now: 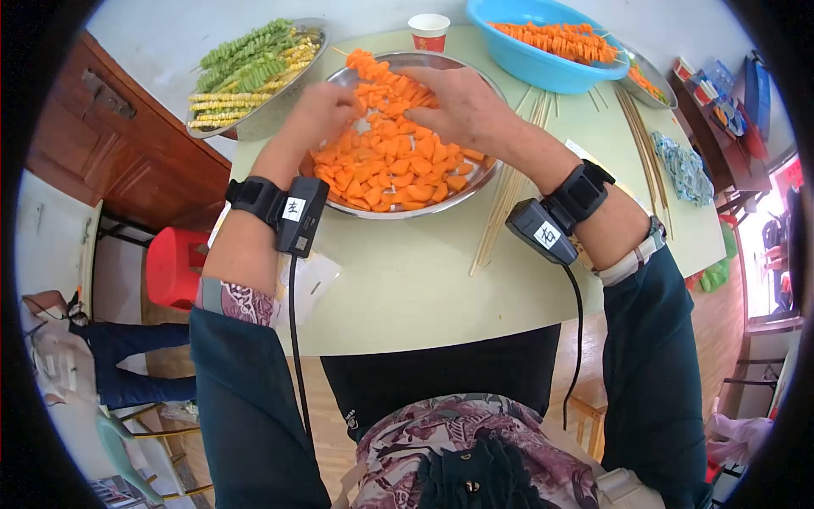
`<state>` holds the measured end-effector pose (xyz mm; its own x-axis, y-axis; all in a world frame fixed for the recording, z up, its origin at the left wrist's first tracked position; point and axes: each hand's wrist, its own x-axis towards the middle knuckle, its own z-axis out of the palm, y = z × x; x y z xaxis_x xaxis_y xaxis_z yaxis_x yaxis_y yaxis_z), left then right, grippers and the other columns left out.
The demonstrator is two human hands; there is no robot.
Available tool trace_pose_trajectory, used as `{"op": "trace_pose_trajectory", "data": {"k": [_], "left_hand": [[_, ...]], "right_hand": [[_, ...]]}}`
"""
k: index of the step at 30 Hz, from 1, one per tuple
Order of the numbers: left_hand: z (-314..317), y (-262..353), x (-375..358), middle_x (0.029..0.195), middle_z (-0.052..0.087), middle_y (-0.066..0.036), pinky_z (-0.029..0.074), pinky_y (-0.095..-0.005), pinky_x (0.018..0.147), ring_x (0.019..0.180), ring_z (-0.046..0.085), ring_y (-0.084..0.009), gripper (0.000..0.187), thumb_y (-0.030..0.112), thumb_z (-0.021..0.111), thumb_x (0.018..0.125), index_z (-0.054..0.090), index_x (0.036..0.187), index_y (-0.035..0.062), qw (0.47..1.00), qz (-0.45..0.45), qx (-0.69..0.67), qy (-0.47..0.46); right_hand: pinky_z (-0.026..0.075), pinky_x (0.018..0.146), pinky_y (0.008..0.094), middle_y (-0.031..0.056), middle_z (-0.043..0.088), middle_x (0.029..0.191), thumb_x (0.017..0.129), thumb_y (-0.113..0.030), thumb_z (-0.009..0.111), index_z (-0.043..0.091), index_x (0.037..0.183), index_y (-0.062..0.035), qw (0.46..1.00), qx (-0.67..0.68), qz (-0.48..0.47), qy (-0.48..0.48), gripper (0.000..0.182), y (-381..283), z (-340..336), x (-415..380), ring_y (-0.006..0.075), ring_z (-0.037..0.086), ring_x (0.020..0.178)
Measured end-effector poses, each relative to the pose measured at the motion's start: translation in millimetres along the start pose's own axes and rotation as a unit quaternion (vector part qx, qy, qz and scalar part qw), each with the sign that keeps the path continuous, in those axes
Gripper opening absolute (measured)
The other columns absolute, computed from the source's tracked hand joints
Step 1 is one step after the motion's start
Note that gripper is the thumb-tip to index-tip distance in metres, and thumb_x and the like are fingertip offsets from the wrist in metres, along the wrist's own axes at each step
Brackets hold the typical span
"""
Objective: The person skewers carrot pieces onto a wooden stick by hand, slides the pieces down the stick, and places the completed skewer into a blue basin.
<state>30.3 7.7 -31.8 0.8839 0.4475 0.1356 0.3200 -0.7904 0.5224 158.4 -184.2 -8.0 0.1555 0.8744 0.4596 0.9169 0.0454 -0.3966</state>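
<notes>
Both hands, left hand (326, 106) and right hand (462, 106), pinch carrot slices (398, 165) in the steel bowl (475, 182); blue basin (526, 59) holds skewered carrots (560, 36).

Three metal trays (475, 182), one blue basin (517, 64), one paper cup (429, 32)

The person wears a dark teal top with long sleeves pushed up the arms. A flowery pink and white cuff peeks out under the left sleeve, and a pale band shows at the edge of the right one. Each wrist has a wide black strap (254, 197) holding a small black box (302, 215) with a white sticker. A thin black cable (294, 339) hangs down from each box. A flowery pink and black cloth covers the lap, below a black middle part.
</notes>
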Motion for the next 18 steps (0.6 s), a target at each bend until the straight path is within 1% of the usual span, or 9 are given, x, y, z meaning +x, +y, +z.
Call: {"op": "trace_pose_trajectory", "data": {"k": [1, 2, 3, 4, 6, 7, 9, 12, 18], "left_hand": [[-2.9, -1.5, 0.2, 0.071, 0.065, -0.013, 0.05, -0.0311, 0.056, 0.06, 0.063, -0.0204, 0.013, 0.004, 0.056, 0.076, 0.066, 0.083, -0.0016, 1.0, 0.0, 0.001, 0.001], [-7.2, -4.4, 0.5, 0.079, 0.064, -0.012, 0.049, -0.0268, 0.052, 0.062, 0.063, -0.0173, 0.015, 0.006, 0.055, 0.08, 0.064, 0.089, -0.0035, 0.993, -0.045, -0.11, 0.011], [-12.0, -3.2, -0.2, 0.086, 0.064, -0.012, 0.049, -0.0226, 0.049, 0.064, 0.064, -0.0142, 0.019, 0.008, 0.054, 0.085, 0.061, 0.095, -0.0054, 0.971, -0.089, -0.22, 0.021], [-14.9, -1.6, -1.4, 0.086, 0.064, -0.012, 0.049, -0.0226, 0.049, 0.064, 0.064, -0.0142, 0.019, 0.008, 0.054, 0.085, 0.061, 0.095, -0.0054, 0.972, -0.089, -0.218, 0.023], [-19.5, 2.2, -5.3, 0.088, 0.063, -0.014, 0.052, -0.0223, 0.054, 0.072, 0.066, -0.0194, 0.023, 0.008, 0.052, 0.087, 0.056, 0.103, -0.0076, 0.933, -0.08, -0.344, 0.074], [-21.0, 0.0, -4.8, 0.088, 0.063, -0.014, 0.052, -0.0223, 0.054, 0.072, 0.066, -0.0194, 0.023, 0.008, 0.052, 0.087, 0.056, 0.103, -0.0076, 0.933, -0.079, -0.342, 0.077], [-23.5, -3.6, -3.4, 0.093, 0.062, -0.017, 0.055, -0.0243, 0.059, 0.076, 0.066, -0.0238, 0.026, 0.006, 0.049, 0.087, 0.051, 0.109, -0.008, 0.906, -0.084, -0.4, 0.115], [-25.7, -2.9, -4.8, 0.097, 0.06, -0.019, 0.056, -0.0263, 0.064, 0.079, 0.065, -0.0258, 0.029, 0.005, 0.048, 0.087, 0.048, 0.112, -0.0084, 0.893, -0.078, -0.425, 0.127], [-27.1, 3.8, -7.3, 0.096, 0.059, -0.02, 0.057, -0.0289, 0.066, 0.084, 0.064, -0.0258, 0.029, 0.005, 0.048, 0.086, 0.048, 0.111, -0.0093, 0.898, -0.083, -0.408, 0.144]], "right_hand": [[0.049, 0.072, 0.0414, 0.0236, 0.061, 0.084, 0.076, -0.021, 0.064, 0.054, 0.108, 0.0027, 1.0, 0.004, -0.008, 0.01, 0.042, 0.1, 0.0, -0.3, 0.0371, 0.059, 0.083], [0.049, 0.072, 0.0414, 0.0236, 0.061, 0.084, 0.076, -0.021, 0.064, 0.054, 0.108, 0.0027, 1.0, 0.005, -0.01, 0.011, 0.042, -0.4, -0.4, -1.0, 0.0371, 0.059, 0.083], [0.049, 0.072, 0.0412, 0.0233, 0.061, 0.084, 0.076, -0.021, 0.064, 0.054, 0.109, 0.0026, 1.0, 0.002, -0.01, 0.006, 0.042, -1.2, -0.9, -1.6, 0.0367, 0.059, 0.082], [0.049, 0.072, 0.0411, 0.0229, 0.061, 0.085, 0.076, -0.021, 0.064, 0.053, 0.11, 0.0025, 1.0, -0.001, -0.011, 0.001, 0.043, -2.2, -1.5, -1.9, 0.0362, 0.059, 0.082], [0.049, 0.072, 0.0408, 0.0226, 0.062, 0.085, 0.076, -0.021, 0.064, 0.053, 0.111, 0.0022, 1.0, 0.002, -0.016, -0.004, 0.044, -3.7, -0.8, -3.2, 0.0357, 0.06, 0.082], [0.049, 0.073, 0.0405, 0.0224, 0.062, 0.085, 0.076, -0.021, 0.064, 0.052, 0.112, 0.0019, 1.0, 0.004, -0.018, -0.01, 0.045, -3.7, -0.2, -3.2, 0.0351, 0.06, 0.082], [0.049, 0.073, 0.0404, 0.0223, 0.062, 0.086, 0.076, -0.021, 0.064, 0.053, 0.112, 0.0015, 0.999, 0.019, -0.029, -0.004, 0.044, -0.7, 3.7, -3.7, 0.0346, 0.06, 0.082], [0.05, 0.073, 0.0402, 0.0222, 0.062, 0.087, 0.076, -0.02, 0.064, 0.053, 0.112, 0.0011, 0.999, 0.02, -0.025, -0.014, 0.043, -3.2, 1.8, -4.5, 0.0341, 0.061, 0.083], [0.05, 0.076, 0.0398, 0.0224, 0.062, 0.088, 0.077, -0.02, 0.063, 0.051, 0.113, 0.0013, 0.999, -0.001, -0.022, -0.046, 0.044, -1.4, 3.7, -4.8, 0.0344, 0.06, 0.085]]}}
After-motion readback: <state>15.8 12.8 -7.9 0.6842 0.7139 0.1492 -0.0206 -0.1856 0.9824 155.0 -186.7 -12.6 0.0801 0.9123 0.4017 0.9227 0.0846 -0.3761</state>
